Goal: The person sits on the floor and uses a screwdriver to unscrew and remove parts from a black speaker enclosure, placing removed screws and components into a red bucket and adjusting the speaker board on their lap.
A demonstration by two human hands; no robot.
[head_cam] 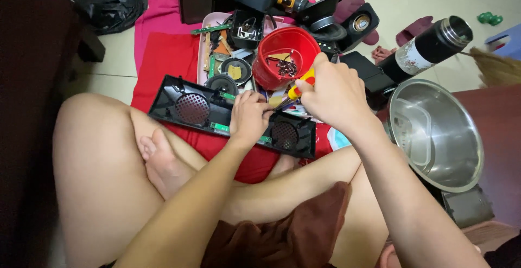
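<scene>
A long black plastic speaker panel (184, 108) with two round mesh grilles and small green circuit strips lies across a red cloth (163, 62) in front of my crossed legs. My left hand (248, 117) rests on the middle of the panel and holds it down. My right hand (335, 91) grips a screwdriver with a yellow and red handle (300, 86), its tip angled down toward the panel beside my left fingers.
A red bowl (286, 56) holding small screws sits just beyond the panel. A pink tray (202, 51) carries loose speaker parts and boards. Black speaker housings (355, 26), a black flask (429, 48) and a steel pot (445, 138) stand to the right.
</scene>
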